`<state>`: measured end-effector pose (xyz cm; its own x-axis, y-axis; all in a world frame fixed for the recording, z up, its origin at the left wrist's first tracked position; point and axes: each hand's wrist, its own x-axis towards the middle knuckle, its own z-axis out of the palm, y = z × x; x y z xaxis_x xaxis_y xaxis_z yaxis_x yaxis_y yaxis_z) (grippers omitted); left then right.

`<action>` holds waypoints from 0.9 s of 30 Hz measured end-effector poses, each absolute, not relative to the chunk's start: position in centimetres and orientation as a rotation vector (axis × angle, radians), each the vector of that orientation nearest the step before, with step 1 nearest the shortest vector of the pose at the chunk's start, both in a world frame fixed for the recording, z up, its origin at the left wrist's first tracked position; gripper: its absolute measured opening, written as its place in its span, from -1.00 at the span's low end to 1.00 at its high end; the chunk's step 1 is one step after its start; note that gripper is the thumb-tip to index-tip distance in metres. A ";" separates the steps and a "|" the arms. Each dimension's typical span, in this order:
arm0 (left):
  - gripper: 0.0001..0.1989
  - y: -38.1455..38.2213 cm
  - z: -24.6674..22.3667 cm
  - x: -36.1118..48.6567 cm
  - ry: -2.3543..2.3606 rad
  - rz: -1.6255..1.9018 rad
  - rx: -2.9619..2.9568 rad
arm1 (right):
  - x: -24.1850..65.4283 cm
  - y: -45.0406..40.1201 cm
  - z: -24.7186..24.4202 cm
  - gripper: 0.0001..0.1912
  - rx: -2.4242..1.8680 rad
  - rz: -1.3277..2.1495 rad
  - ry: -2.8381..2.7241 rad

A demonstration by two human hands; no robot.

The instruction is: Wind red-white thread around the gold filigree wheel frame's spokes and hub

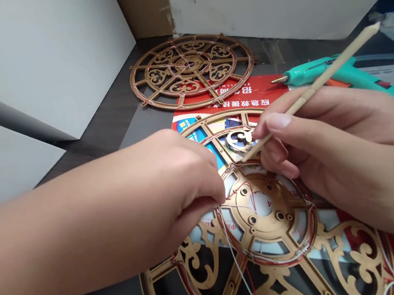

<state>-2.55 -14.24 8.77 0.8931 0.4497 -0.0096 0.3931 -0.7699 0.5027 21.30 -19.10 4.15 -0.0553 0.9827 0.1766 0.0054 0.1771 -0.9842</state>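
A large gold openwork wheel frame [276, 197] lies in front of me, with red and white wires running along its rings. My left hand [190, 177] is closed at the left of its hub, fingertips pinched by the thin wires [238, 263]; the pinch itself is mostly hidden. My right hand [313, 151] grips a pale wooden stick [314, 86] between thumb and fingers. The stick slants down to the left, its lower tip at the inner ring above the hub.
A second gold wheel [194, 87] with wires lies farther back. A teal glue gun [312, 70] rests behind my right hand. Red printed paper [272, 90] lies under the wheels. White panels [258, 4] stand at the back and left.
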 end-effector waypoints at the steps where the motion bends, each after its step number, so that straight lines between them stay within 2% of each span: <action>1: -0.72 -14.3 8.7 -2.7 0.583 0.135 2.597 | 21.3 -19.1 4.1 -0.61 -1.061 1.093 -1.343; 6: -0.76 -14.4 8.6 -3.4 0.514 0.085 2.742 | 21.6 -19.1 3.7 -0.57 -1.062 1.057 -1.348; 12: -0.76 -14.8 9.3 -3.4 0.566 -0.047 2.872 | 21.8 -18.9 3.7 -0.89 -1.101 1.177 -1.210; 20: -0.72 -16.4 9.0 -3.4 0.635 -0.118 2.831 | 22.2 -18.7 4.3 -0.77 -1.092 1.252 -1.261; 24: -0.79 -16.5 8.8 -3.2 0.590 -0.104 2.857 | 21.8 -18.7 4.3 -0.71 -1.085 1.259 -1.243; 27: -0.77 -16.3 8.8 -3.2 0.611 -0.076 2.838 | 21.7 -18.6 4.4 -0.71 -1.076 1.269 -1.226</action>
